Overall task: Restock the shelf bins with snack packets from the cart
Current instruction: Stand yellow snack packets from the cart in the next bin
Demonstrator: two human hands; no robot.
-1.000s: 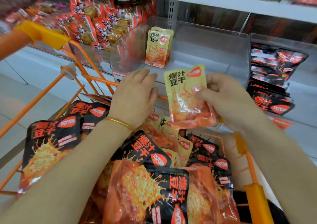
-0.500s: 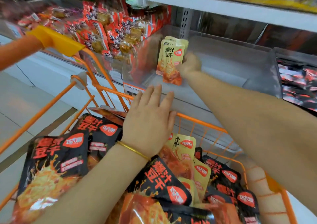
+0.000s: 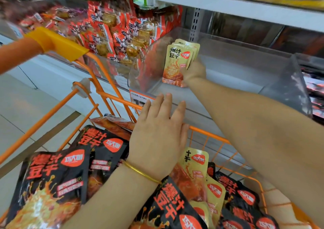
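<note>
Right hand (image 3: 194, 70), upper centre of frame, pinches the lower right edge of a yellow packet (image 3: 176, 62). The packet is upright, long axis vertical, against the stocked packets (image 3: 194, 47) at the left end of the clear bin (image 3: 245, 56). Left hand (image 3: 157, 137), fingers straight and spread, hovers over the cart (image 3: 112, 97). The cart's yellow packets (image 3: 198, 160) lie just below-right of the left hand, judged the nearer hand.

the right hand (image 3: 193, 71) is no longer over the cart (image 3: 210, 138); it reaches into the clear bin (image 3: 245, 53) and holds the yellow packet (image 3: 175, 63) upright against the standing packets (image 3: 192, 47) near the bin's left wall. the left hand (image 3: 157, 137), curled a second ago, now spreads straight fingers over the cart's far rim.
</note>
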